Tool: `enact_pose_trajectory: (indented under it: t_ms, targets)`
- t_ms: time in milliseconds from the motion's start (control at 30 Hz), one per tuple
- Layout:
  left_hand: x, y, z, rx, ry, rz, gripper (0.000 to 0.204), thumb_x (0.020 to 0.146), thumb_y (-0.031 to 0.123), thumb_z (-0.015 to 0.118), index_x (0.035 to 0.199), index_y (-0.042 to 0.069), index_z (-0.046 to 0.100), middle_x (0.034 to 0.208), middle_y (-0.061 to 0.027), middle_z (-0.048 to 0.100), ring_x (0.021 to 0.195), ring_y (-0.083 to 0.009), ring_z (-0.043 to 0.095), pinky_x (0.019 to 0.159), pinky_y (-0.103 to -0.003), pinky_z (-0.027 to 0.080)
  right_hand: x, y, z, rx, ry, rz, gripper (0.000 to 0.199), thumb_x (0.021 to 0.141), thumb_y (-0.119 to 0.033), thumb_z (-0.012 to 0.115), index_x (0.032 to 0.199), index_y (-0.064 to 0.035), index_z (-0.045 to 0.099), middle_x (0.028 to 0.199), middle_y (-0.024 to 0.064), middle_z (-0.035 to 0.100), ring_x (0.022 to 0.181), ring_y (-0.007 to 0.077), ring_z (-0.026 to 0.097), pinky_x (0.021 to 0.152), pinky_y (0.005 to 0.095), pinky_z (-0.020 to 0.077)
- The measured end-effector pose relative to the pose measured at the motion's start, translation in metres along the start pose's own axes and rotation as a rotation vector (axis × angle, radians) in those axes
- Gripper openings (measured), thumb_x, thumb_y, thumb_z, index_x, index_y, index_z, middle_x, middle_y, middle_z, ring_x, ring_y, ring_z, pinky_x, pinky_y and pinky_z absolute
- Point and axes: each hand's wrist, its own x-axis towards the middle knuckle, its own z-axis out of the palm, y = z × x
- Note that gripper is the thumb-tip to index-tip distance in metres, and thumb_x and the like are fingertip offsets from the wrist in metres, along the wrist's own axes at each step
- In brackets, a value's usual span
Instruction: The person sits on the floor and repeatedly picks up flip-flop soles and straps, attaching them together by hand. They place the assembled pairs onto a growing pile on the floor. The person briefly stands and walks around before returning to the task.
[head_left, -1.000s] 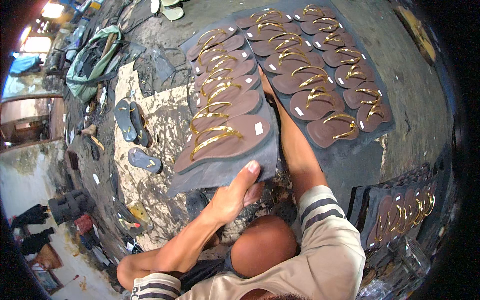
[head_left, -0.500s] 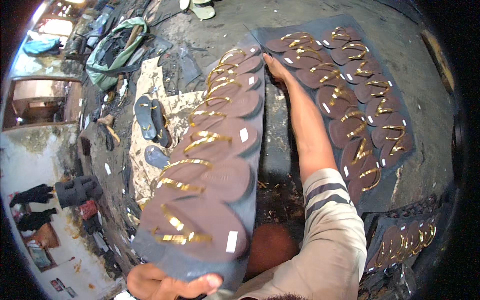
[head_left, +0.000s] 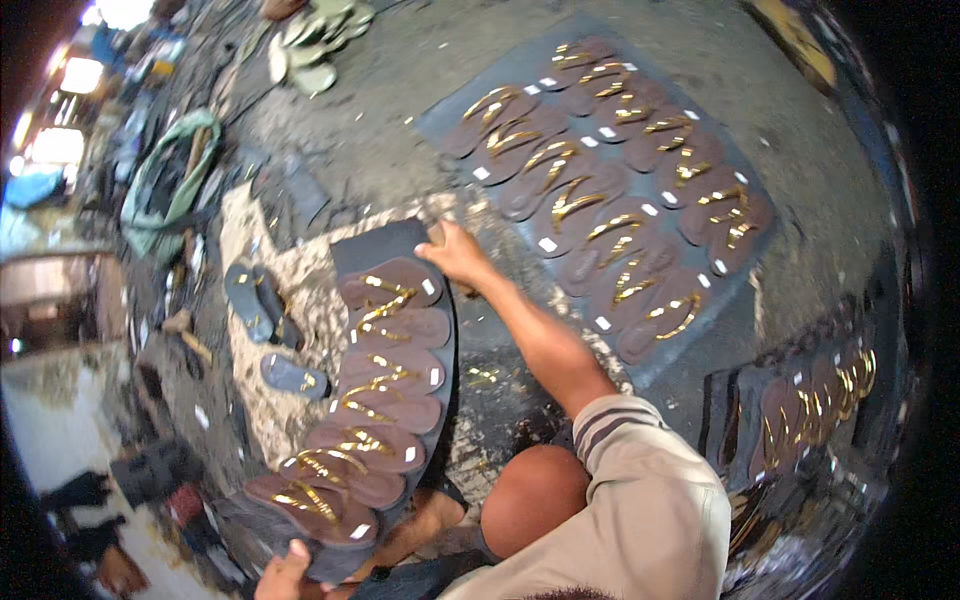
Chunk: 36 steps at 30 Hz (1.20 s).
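A long dark sheet (head_left: 377,246) carries a row of brown flip-flops (head_left: 392,366) with gold straps, several with small white stickers. My right hand (head_left: 458,256) grips its far corner, fingers curled over the edge. At the lower left, my left hand (head_left: 285,574) clasps the near end, thumb on top; its other fingers are partly hidden. Between my hands the sheet bows along its right edge. To the right, a larger blue-grey sheet (head_left: 462,100) lies on the ground, bearing two rows of similar flip-flops (head_left: 578,200).
Blue-grey flip-flops (head_left: 249,303) rest on a pale stained cloth (head_left: 262,412) at left. Beyond them stands a green sack (head_left: 143,232). More gold-strapped flip-flops (head_left: 800,415) sit at the lower right. Pale soles (head_left: 315,78) are piled at the far left. My bent knee (head_left: 535,502) is beside the sheet.
Both hands have carried the loaded sheet down and left, away from the larger sheet. It looks smaller and more bowed now. The view has also shifted.
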Motion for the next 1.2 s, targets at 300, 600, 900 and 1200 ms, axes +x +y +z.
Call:
enact_pose_trajectory:
  t_ms: [300,600,900,1200]
  targets:
    - [0.012,0.135,0.109,1.182,0.124,0.836,0.059,0.092,0.047,0.054,0.119,-0.005,0.061,0.116,-0.0224,0.063,0.111,-0.0283,0.056,0.099,-0.037,0.039,-0.141,-0.075,-0.412,0.13,0.898,0.154,0.045,0.08,-0.032,0.076,0.099,0.0003,0.052,0.081,0.006,0.057,0.059,0.0124,0.054,0.052,0.0318,0.0479]
    - [-0.001,-0.006,0.444,1.598,-1.563,0.835,0.065,0.098,0.054,0.041,0.128,-0.001,0.055,0.115,-0.0136,0.066,0.095,-0.0228,0.066,0.09,-0.036,0.048,-0.423,-0.175,-0.712,-1.243,1.556,0.432,0.048,0.087,-0.036,0.062,0.116,-0.0032,0.042,0.095,0.0293,0.065,0.09,0.0467,0.064,0.079,0.0526,0.0496]
    - [0.223,-0.039,0.453,0.277,-0.768,0.437,0.03,0.091,0.041,0.061,0.096,0.013,0.053,0.085,-0.0024,0.059,0.076,-0.012,0.059,0.057,-0.023,0.047,-0.509,-0.018,-0.542,-0.895,1.111,0.877,0.059,0.089,-0.035,0.06,0.135,-0.0051,0.04,0.117,0.0289,0.06,0.108,0.0469,0.056,0.091,0.049,0.0453]
    - [0.193,-0.03,0.5,0.01,-0.701,0.236,0.03,0.086,0.036,0.071,0.091,0.01,0.058,0.071,0.0013,0.053,0.054,-0.0106,0.051,0.045,-0.023,0.042,-0.363,-0.096,-0.411,-0.333,1.14,0.506,0.042,0.093,-0.029,0.062,0.124,-0.006,0.044,0.094,0.0116,0.063,0.079,0.0195,0.063,0.058,0.0339,0.0526]
